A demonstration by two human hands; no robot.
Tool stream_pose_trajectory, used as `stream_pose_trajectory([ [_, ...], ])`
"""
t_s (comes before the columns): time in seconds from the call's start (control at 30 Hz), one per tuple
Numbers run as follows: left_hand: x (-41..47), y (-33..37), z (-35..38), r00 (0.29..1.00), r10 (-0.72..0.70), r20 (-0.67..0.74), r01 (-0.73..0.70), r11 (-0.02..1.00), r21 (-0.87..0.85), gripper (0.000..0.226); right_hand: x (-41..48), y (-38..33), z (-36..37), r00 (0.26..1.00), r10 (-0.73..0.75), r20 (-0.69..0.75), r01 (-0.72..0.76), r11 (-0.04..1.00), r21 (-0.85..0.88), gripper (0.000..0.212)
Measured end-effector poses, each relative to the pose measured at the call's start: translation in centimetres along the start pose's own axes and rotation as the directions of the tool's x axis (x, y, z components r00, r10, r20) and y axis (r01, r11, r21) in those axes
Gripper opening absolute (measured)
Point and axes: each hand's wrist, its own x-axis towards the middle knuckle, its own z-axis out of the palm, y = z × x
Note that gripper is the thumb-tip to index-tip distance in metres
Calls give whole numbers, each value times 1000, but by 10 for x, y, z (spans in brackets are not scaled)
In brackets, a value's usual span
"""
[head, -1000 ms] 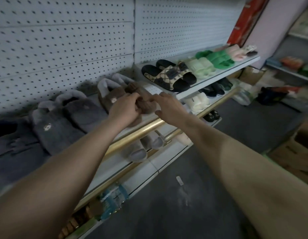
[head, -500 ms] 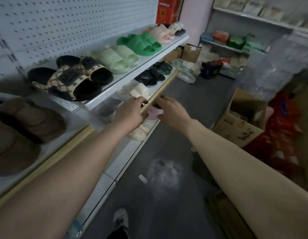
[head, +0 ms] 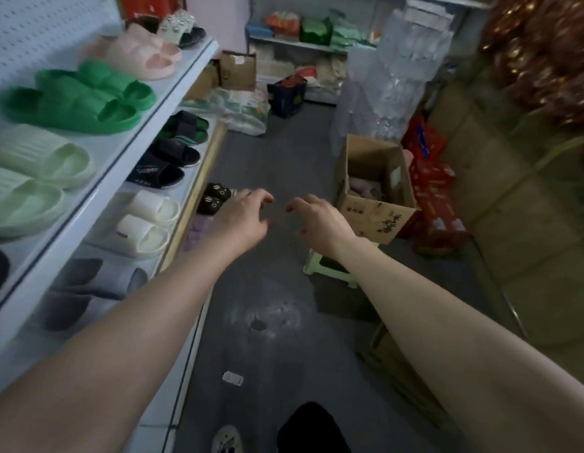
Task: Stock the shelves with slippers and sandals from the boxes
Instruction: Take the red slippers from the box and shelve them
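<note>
Both my hands hang over the grey aisle floor with loosely curled fingers and hold nothing. My left hand (head: 243, 217) is just right of the lower shelf edge, near black slippers (head: 215, 197) with a face pattern. My right hand (head: 320, 220) is left of an open cardboard box (head: 372, 204) that has pinkish slippers inside. The upper white shelf (head: 146, 125) on the left carries green slippers (head: 78, 96), pale green slippers (head: 32, 178) and pink slippers (head: 143, 50). Cream slippers (head: 146, 223), black sandals (head: 163, 165) and grey slippers (head: 84, 289) lie on the lower shelf.
A pale green stool (head: 329, 266) stands beside the box. Red packages (head: 434, 197) are stacked to the box's right. More cardboard boxes (head: 238, 70), bags and a stocked shelf fill the far end of the aisle. My foot (head: 226, 439) is at the bottom.
My hands left the brown fuzzy slippers on the shelf and swung right, away from the shelf into the aisle. My view turned right toward the open box.
</note>
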Motion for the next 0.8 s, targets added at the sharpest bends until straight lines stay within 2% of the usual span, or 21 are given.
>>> stream_pose_trajectory([
  [0.17, 75, 19, 43, 993, 96, 70, -96, 995, 3, 38, 31, 68, 6, 990, 133, -49, -131, 991, 42, 44],
  [0.47, 236, 87, 128, 979, 180, 97, -177, 983, -44, 37, 105, 236, -8, 963, 263, -66, -254, 961, 110, 48],
  [0.63, 306, 124, 173, 967, 199, 160, -179, 975, -131, 37, 131, 327, -12, 950, 309, -43, -302, 944, 132, 43],
  [0.8, 368, 133, 217, 952, 213, 218, -187, 973, -136, 37, 145, 402, 6, 897, 440, 46, -440, 876, 199, 44],
])
